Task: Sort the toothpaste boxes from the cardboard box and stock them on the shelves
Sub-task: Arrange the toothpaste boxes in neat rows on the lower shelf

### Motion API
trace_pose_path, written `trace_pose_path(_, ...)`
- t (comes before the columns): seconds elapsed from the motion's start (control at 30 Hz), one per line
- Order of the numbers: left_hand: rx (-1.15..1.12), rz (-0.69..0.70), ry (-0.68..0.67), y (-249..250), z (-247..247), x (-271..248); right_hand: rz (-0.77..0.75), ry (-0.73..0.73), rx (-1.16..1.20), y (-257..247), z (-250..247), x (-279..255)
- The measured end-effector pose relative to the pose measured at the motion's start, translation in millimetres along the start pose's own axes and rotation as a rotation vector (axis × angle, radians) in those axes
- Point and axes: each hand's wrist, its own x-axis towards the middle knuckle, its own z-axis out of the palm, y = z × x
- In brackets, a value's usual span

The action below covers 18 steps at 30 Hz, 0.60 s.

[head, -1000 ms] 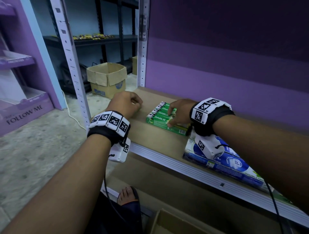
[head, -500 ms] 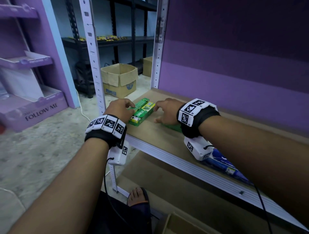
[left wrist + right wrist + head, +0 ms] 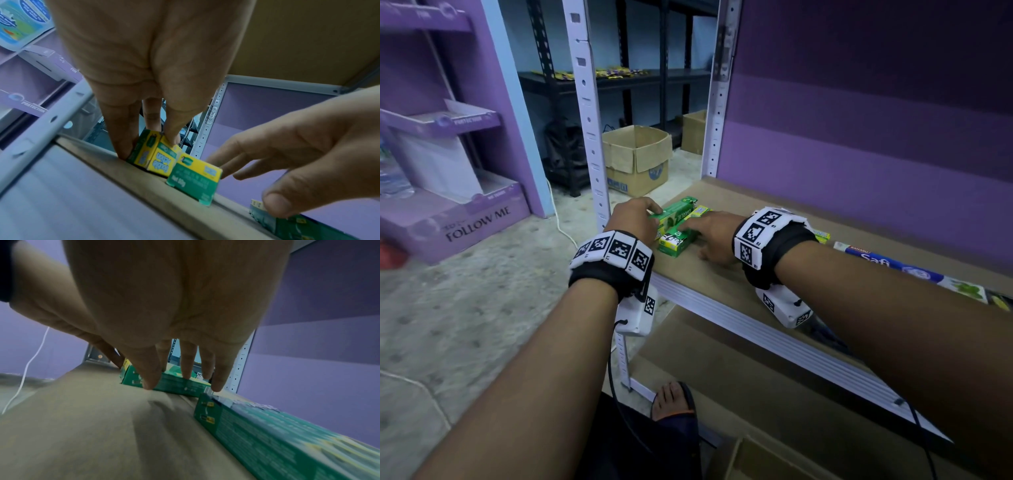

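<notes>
Two green-and-yellow toothpaste boxes lie at the left end of the brown shelf board [image 3: 722, 284]. My left hand [image 3: 654, 219] pinches the near end of the upper green box [image 3: 678, 215] between thumb and fingers; the left wrist view shows that box [image 3: 153, 155] tipped on its edge in my left hand [image 3: 150, 146]. My right hand [image 3: 695, 233] lays straight fingers against the second green box [image 3: 676, 241], which the right wrist view shows under the fingertips [image 3: 218, 386]. A further green box [image 3: 267, 434] lies on the board behind my right wrist.
A blue Safi box [image 3: 887, 265] lies on the shelf to the right. White shelf uprights [image 3: 592, 137] stand beside my left hand. An open cardboard box [image 3: 637, 161] sits on the floor behind; another carton's corner [image 3: 756, 459] shows below. A purple display stand [image 3: 448, 205] is left.
Both hands have moved left along the shelf with green boxes, from the stack in the middle to the left end. My left hand, a fist earlier, now pinches one box.
</notes>
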Motion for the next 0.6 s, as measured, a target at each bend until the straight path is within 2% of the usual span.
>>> trace_pose_path(0.2,-0.012,-0.005,0.009,1,0,0,-0.009,-0.009,0.008,-3,-15,-10)
trace_pose_path(0.43,-0.019,-0.007,0.008,3,-1,-3,-0.104,0.016,0.048,-3,-12,-31)
trace_pose_path(0.6,-0.006,0.003,0.004,4,-2,-5,-0.118,0.086,0.052,-2,-7,-37)
